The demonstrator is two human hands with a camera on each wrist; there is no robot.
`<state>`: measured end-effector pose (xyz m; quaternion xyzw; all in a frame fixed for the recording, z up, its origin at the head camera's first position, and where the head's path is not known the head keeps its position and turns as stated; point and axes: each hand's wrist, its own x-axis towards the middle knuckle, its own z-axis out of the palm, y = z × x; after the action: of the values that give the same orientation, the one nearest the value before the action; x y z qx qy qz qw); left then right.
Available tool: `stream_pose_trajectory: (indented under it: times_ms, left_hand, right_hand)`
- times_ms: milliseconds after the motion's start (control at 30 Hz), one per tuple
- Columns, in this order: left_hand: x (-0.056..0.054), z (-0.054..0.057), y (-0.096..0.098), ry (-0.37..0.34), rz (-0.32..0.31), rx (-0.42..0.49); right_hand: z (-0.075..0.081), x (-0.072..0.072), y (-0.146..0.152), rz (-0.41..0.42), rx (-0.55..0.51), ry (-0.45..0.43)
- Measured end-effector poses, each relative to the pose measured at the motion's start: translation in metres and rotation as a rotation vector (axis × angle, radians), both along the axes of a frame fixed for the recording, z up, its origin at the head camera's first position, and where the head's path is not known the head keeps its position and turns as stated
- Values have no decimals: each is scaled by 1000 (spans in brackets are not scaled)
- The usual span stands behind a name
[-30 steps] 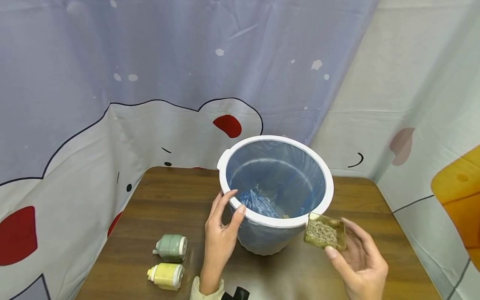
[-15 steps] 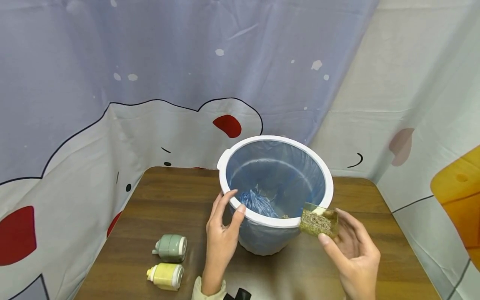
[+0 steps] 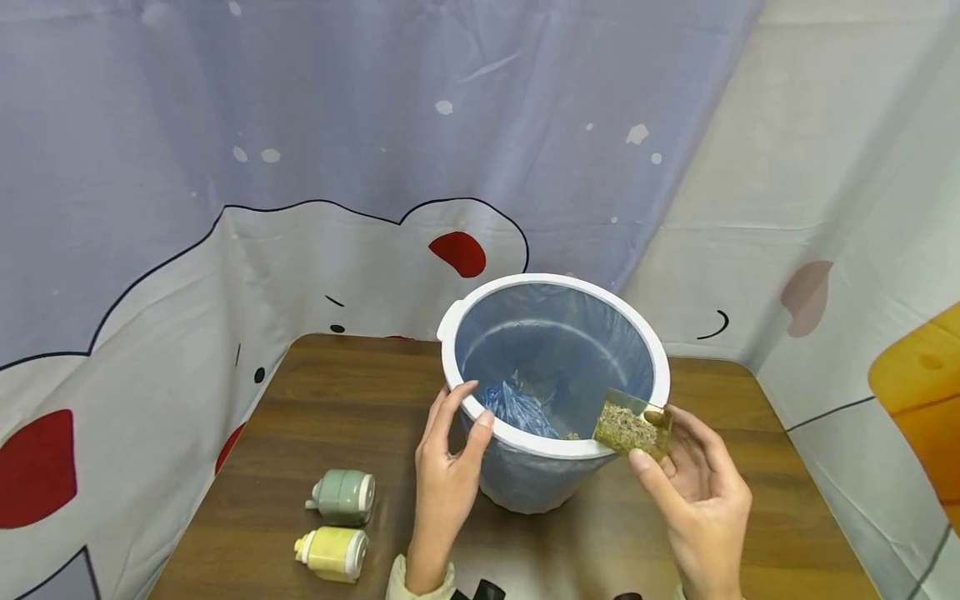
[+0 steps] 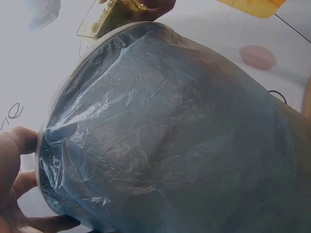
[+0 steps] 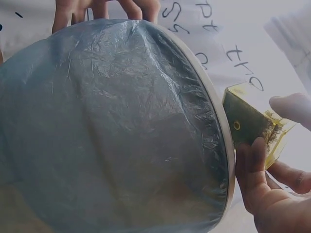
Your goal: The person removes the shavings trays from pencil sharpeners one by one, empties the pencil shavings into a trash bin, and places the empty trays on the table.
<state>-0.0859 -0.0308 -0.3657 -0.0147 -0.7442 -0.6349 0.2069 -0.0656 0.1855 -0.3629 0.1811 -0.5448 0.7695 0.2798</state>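
Box point(image 3: 628, 427) in right hand point(image 3: 701, 500)

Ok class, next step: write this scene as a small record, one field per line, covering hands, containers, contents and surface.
Left hand: grips the round plastic-lined bin by its white rim
Right hand: holds the small translucent yellow-green rectangular box, tilted, at the rim; contact unclear
Box contents: dry brownish bits
Bin contents: crumpled blue plastic, a few brownish bits
Bin position: upright on the brown wood-grain table
Also on table: squat green bottle and squat yellow bottle, both lying sideways
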Motion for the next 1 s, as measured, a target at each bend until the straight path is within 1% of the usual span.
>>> stream_pose_trajectory:
  times_ms: [167,233,400,633,800,1000]
  left_hand:
    - [1,1,0,14,6,-9]
    - [2,2,0,9,11,-10]
    - [3,4,-1,-3,16,-9]
    - [1,3,-1,-9,15,-12]
    - [1,3,-1,-12,18,-23]
    - [0,3,-1,-8,4,-14]
  right_hand:
    - [4,-3,-3,-1,2,13]
    - [6,-4,-5,8,8,26]
    - [10,-7,-11,-2,28,39]
    - [19,-11,-15,-30,62,40]
    - [22,-16,-17,-46,125,71]
    - [26,-21,-18,-109,231,86]
